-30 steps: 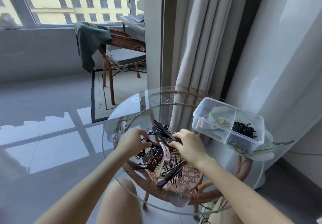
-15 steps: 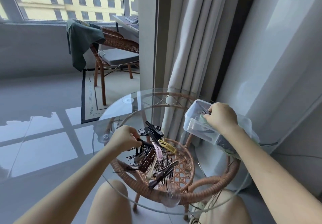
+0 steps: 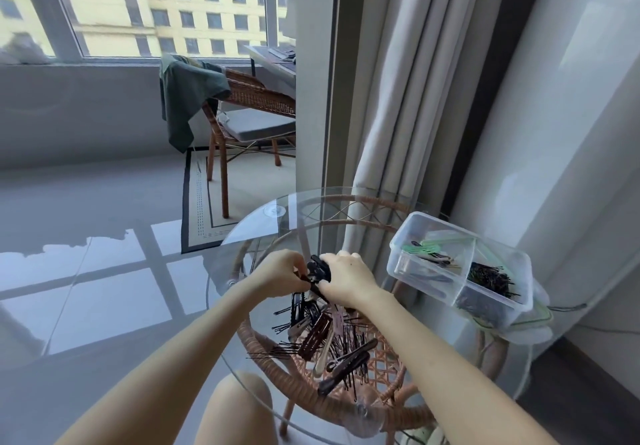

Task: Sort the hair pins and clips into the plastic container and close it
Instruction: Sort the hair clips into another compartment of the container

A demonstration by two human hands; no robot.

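A heap of dark hair pins and clips [image 3: 332, 340] lies on the round glass table [image 3: 263, 230]. At the heap's far end my left hand [image 3: 282, 273] and my right hand [image 3: 346, 280] meet, both with fingers closed on a black clip [image 3: 318, 269] held between them. The clear plastic container [image 3: 460, 268] stands open at the table's right edge. Its left compartment holds a green clip and a few others, its right one a mass of black bobby pins [image 3: 491, 280]. The container rests on its green-rimmed lid [image 3: 533, 323].
Curtains [image 3: 408, 98] hang just behind the table and container. A rattan chair [image 3: 249, 112] with a green cloth over it stands further back on a rug. My bare knee [image 3: 239, 406] is under the table's near edge.
My right hand left the container and came back left to the heap, where it now joins my left hand on a black clip. The view shifted slightly.
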